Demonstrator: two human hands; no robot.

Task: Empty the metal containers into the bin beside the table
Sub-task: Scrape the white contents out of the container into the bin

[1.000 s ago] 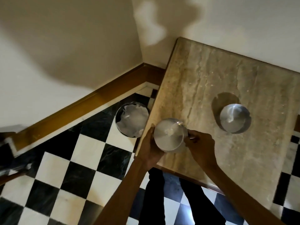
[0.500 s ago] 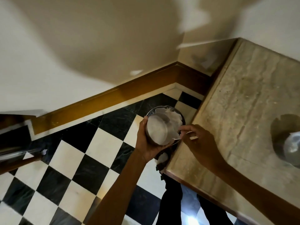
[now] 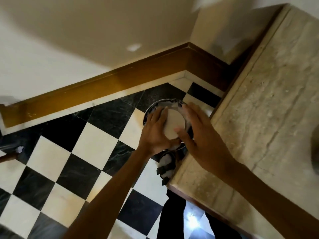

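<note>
A round metal container [image 3: 174, 125] is turned mouth down over the bin [image 3: 160, 101], its pale flat base facing me. My left hand [image 3: 154, 130] grips its left side. On its right side lies my right hand [image 3: 198, 133], fingers spread along the wall and thumb on the base. The bin is a round metal one on the floor, close to the table's left edge, and mostly hidden under the container and my hands. A second metal container [image 3: 315, 149] shows only as a dark blurred sliver at the right edge, on the stone table [image 3: 276, 104].
The bin stands in a corner, with a wall and wooden skirting [image 3: 120, 78] behind it and the table edge to its right. The floor has black and white tiles [image 3: 72, 163]. My sandalled foot [image 3: 166, 163] is just below the bin, by the table corner.
My left hand carried the container off the table and over the bin, then tipped it mouth down. My right hand moved from the table edge onto the container. My view swung left.
</note>
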